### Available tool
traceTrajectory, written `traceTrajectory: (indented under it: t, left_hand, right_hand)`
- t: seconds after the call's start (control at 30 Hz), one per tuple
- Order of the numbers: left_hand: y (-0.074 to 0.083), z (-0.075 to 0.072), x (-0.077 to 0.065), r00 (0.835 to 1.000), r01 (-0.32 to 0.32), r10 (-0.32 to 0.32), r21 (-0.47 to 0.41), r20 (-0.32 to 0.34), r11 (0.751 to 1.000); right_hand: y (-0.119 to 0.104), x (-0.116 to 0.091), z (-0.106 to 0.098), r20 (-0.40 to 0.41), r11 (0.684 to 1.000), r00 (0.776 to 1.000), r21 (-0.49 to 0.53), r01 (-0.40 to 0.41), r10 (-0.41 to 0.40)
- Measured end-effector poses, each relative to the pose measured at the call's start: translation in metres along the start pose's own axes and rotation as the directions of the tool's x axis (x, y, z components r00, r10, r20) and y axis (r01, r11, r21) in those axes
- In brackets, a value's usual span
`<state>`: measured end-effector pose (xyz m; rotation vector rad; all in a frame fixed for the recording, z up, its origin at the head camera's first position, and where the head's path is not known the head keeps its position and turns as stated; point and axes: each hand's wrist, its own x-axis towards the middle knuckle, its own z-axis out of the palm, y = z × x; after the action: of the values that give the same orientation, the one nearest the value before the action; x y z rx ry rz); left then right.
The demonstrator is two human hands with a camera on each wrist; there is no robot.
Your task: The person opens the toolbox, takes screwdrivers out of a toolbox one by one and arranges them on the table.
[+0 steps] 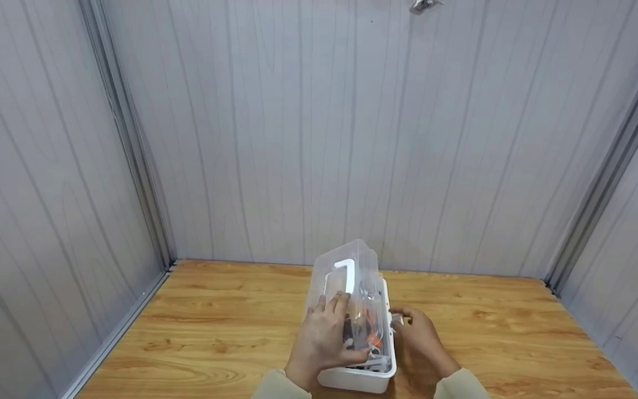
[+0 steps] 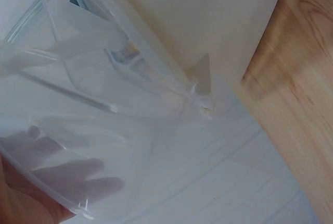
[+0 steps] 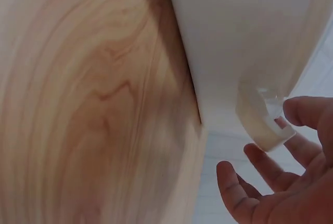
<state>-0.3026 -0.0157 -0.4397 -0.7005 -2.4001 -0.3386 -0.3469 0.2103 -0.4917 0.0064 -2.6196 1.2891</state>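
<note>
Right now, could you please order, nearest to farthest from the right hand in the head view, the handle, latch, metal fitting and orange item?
1. Latch, box's right side
2. Orange item, inside box
3. Handle, on lid
4. Metal fitting, upper wall

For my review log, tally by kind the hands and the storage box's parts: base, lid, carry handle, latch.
Hands: 2 (left hand, right hand)
White base: 1
Clear lid: 1
White carry handle: 1
Latch: 1
Total: 6
</note>
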Motion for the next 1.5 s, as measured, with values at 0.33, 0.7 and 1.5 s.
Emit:
traceTrajectory:
  t: [0.33,0.7,1.5]
  left_hand:
    - [-0.002,0.001,-0.001,0.997,-0.026,0.026,0.007,-0.066,1.0]
    - [-0.009,0.0,-0.004,0.989,-0.046,0.048,0.019,-0.139,0.999]
    - [-0.052,-0.02,-0.025,0.949,0.248,-0.307,-0.427,-0.076,0.87]
  right_hand:
    - [0.002,0.001,-0.003,0.039,0.995,0.999,-0.089,0.034,-0.031]
    - [0.004,0.001,-0.001,0.042,0.997,0.999,-0.076,0.02,-0.017]
    - [0.007,-0.001,0.0,0.011,0.994,0.995,-0.045,0.104,-0.104]
